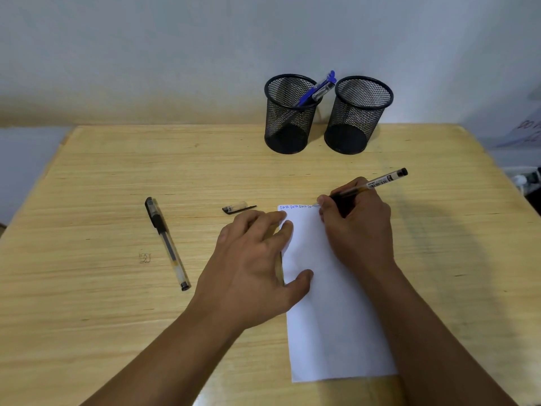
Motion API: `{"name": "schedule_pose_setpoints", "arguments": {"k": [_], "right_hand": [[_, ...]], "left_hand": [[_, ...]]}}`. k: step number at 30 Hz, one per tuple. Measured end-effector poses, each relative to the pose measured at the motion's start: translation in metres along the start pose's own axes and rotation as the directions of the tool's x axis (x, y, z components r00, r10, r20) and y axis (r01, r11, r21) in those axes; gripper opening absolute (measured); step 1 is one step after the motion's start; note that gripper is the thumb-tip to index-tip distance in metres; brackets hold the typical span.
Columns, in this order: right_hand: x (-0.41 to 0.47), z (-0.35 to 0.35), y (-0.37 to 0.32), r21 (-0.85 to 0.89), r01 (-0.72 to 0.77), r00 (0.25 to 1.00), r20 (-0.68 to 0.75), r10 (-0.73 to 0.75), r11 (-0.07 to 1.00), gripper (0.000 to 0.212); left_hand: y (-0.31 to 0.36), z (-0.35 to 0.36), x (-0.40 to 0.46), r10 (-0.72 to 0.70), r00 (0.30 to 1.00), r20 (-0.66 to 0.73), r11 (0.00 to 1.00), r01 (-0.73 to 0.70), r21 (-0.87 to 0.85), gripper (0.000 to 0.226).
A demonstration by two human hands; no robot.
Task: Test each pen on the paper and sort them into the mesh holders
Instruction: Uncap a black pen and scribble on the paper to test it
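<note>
Left of the paper (pixel 336 317), a capped pen (pixel 167 243) is awaiting testing. The left hand (pixel 251 268), fingers flat, is steadying the paper; the right hand (pixel 355 227) is pinching an uncapped pen (pixel 371 184), writing. Beyond stand the holders (pixel 292 115).

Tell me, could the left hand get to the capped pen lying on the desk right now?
Probably yes. The capped pen lies in the open just left of the left hand, with only bare desk between them. That hand holds nothing; it only presses on the paper.
</note>
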State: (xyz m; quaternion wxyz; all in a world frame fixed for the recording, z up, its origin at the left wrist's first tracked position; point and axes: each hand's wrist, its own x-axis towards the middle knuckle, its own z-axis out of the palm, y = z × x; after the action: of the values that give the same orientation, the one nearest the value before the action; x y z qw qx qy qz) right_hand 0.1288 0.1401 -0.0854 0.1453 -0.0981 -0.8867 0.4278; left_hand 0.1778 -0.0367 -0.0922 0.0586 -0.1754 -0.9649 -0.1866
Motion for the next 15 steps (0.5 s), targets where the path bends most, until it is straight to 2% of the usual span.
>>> {"name": "schedule_pose_setpoints", "arguments": {"k": [15], "right_hand": [[0.0008,-0.0011,0.0007,-0.007,0.014,1.000,0.001,-0.014,1.000,0.013]], "left_hand": [[-0.0009,0.0024,0.0001,-0.003,1.000,-0.020,1.000,0.003,0.006,0.067]]}}
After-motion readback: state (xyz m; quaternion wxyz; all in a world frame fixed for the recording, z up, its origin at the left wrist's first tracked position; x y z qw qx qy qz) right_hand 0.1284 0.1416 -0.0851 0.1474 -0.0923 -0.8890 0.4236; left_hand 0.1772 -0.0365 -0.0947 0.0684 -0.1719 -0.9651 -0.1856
